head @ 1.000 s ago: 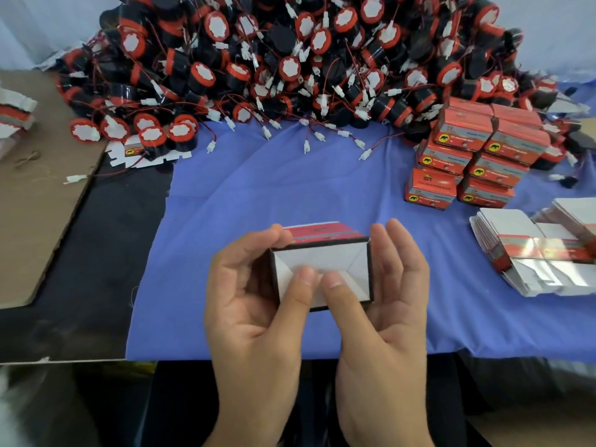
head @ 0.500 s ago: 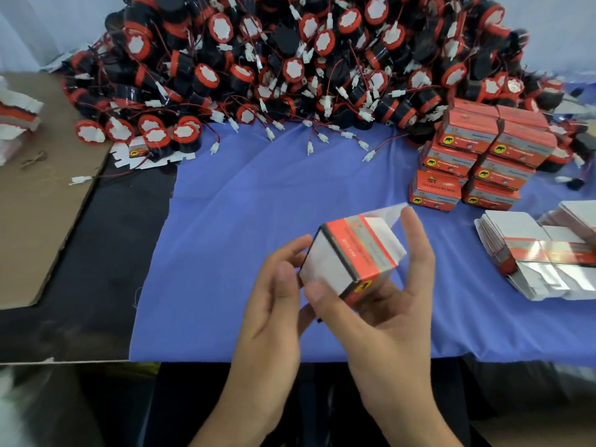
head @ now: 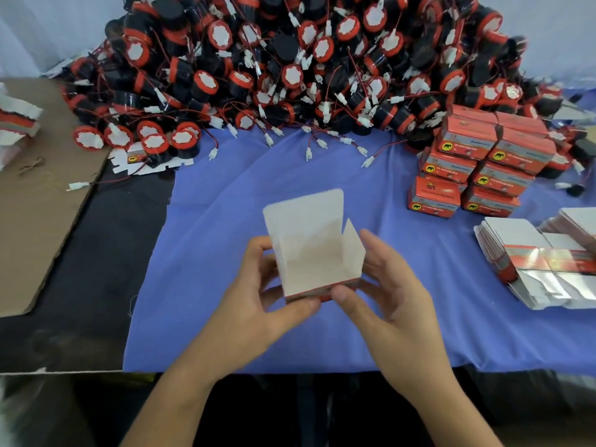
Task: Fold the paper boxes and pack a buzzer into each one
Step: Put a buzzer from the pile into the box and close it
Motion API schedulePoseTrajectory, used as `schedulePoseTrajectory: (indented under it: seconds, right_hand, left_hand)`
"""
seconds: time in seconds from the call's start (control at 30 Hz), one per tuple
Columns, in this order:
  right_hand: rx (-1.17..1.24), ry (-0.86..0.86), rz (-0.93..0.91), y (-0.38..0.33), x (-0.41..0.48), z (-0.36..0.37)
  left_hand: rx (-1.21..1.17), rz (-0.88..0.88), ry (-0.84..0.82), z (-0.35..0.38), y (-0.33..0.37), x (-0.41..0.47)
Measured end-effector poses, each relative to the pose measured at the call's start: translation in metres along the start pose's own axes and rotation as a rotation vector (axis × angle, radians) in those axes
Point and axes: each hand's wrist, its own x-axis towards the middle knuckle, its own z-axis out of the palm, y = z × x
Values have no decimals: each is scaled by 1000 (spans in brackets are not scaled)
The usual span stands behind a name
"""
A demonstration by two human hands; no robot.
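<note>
The box (head: 309, 250) is held over the cloth (head: 219, 227), gripped at both sides by the left hand (head: 258, 304) and right hand (head: 393, 291), thumbs pressed on its near edge. The mouth should be faced upward with the lid flap standing, so that one of the buzzers (head: 290, 75) can be dropped in. Nothing is seen inside it; closed boxes (head: 477, 175) are stacked at the right, contents hidden

A blue cloth (head: 225, 204) covers the black table (head: 96, 269) before a pale wall (head: 48, 27).
</note>
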Motion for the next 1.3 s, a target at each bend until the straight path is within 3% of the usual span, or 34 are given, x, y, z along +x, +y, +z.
schedulePoseTrajectory:
  seconds: [0.1,0.17,0.33,0.4,0.47,0.6,0.77,0.97,1.1,1.3]
  right_hand:
    - [-264,-33,63,35,0,0]
    - [-270,-80,159,51,-7,5]
    - [-240,-153,219,62,-12,-3]
    - [-164,-242,278,61,-10,-13]
    - [-40,-228,289,63,-7,-25]
    - [282,-62,418,64,37,-33]
    - [363,-201,556,66,132,8]
    - [341,-340,618,75,248,121]
    - [249,-293,635,94,319,185]
    - [237,-169,593,133,398,225]
  left_hand:
    - [493,-102,77,-4,-25,10]
    - [626,-125,105,-4,-39,11]
    - [536,-168,57,-9,-53,8]
    - [469,-175,10,-18,-49,7]
    - [331,-180,6,-32,-47,9]
    - [16,-133,203,-53,-39,32]
    - [-155,-157,328,-56,-40,108]
    - [-123,-223,497,-70,-49,235]
    - [-103,-259,604,-97,-55,315]
    - [116,-220,702,-145,-68,393]
